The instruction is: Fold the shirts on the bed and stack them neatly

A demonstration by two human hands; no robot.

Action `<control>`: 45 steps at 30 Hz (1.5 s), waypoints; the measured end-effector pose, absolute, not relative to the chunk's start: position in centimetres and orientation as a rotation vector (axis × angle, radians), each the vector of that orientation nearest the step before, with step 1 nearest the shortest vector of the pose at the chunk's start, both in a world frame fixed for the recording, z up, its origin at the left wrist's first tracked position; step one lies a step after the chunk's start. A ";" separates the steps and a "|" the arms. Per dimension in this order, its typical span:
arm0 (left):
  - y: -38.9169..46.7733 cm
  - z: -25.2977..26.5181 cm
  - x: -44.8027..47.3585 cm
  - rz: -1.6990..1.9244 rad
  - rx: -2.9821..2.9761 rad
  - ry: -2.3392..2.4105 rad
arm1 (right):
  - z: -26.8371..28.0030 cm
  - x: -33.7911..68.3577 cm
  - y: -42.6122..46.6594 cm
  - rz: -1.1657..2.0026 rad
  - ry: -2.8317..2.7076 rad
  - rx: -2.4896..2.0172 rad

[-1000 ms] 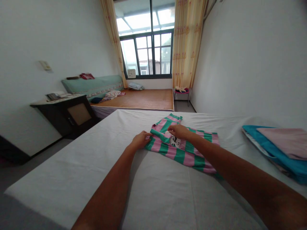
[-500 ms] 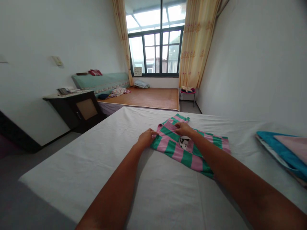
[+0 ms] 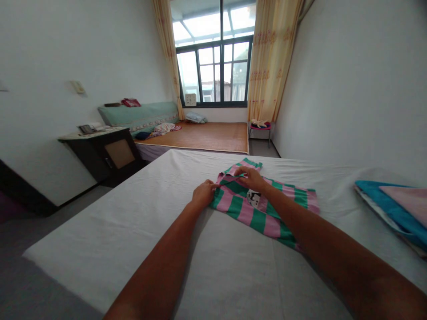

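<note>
A pink-and-green striped shirt (image 3: 260,218) with a black-and-white picture patch lies spread on the white sheet. At its left corner my left hand (image 3: 203,194) pinches the cloth between thumb and fingers. My right hand (image 3: 251,178) grips the fabric near the collar, just above the patch, and a fold of cloth is raised between the two hands. Part of the shirt's right side is hidden under my right forearm.
The white-sheeted bed (image 3: 140,222) fills the foreground. Folded blue and pink cloths (image 3: 393,204) lie at its right edge. Beyond stand a second bed with a brown mat (image 3: 213,135), a dark cabinet (image 3: 110,153) and a small stool (image 3: 260,126).
My right hand has shifted slightly left and lifted the cloth near the collar into a fold. My left hand stays at the corner. The view has tilted slightly.
</note>
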State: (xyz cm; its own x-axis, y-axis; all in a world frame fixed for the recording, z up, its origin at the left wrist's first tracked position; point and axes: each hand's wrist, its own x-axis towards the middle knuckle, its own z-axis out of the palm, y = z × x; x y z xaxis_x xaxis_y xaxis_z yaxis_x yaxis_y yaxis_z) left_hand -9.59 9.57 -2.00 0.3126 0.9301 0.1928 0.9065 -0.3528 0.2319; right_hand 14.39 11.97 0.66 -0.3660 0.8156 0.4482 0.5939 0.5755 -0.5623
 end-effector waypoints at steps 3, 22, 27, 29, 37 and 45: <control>9.7 -2.1 -9.9 0.541 2.419 1.778 | 0.0 15.3 9.1 0.324 -2.300 -0.896; 9.4 -3.0 -8.5 0.413 2.679 1.555 | -1.0 20.3 1.2 0.465 -2.557 -1.174; 9.3 -2.0 -8.3 0.406 2.534 1.855 | -0.4 30.3 3.4 0.254 -2.096 -1.645; 9.0 -1.8 -7.8 0.361 2.490 1.947 | -1.1 33.4 4.1 0.201 -2.014 -1.757; 9.7 0.3 -10.0 0.201 2.467 1.770 | -3.0 34.5 4.8 0.183 -2.023 -1.743; 9.7 2.8 -14.9 -0.160 2.288 1.777 | -3.3 34.9 5.2 0.164 -1.932 -1.821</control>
State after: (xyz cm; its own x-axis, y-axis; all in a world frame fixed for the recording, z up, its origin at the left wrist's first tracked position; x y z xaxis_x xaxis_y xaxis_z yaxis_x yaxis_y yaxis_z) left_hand -14.88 9.75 2.82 0.2546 0.9390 -0.2313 0.9652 -0.2319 0.1209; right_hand 34.91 5.17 -3.35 -0.0021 0.9665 0.2565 0.9093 0.1086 -0.4017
